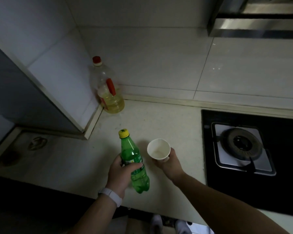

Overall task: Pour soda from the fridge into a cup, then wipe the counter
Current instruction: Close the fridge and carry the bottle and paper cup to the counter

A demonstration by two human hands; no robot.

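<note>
Two hands busy over table (167, 122): left hand (120, 173) wraps soda bottle (134, 159) at label, right hand (169, 164) curls round paper cup (158, 148) base. Bottle likely light, thin-walled, maybe slick: grip midbody. Cup flimsy, don't squeeze. Yellow cap (123, 133) on. Oil bottle (108, 92) in far corner.

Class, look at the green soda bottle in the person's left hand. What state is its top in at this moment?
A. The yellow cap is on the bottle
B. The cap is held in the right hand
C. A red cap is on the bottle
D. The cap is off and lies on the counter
A: the green soda bottle gripped by the left hand has its yellow cap on, while the right hand holds only the white paper cup.
</note>
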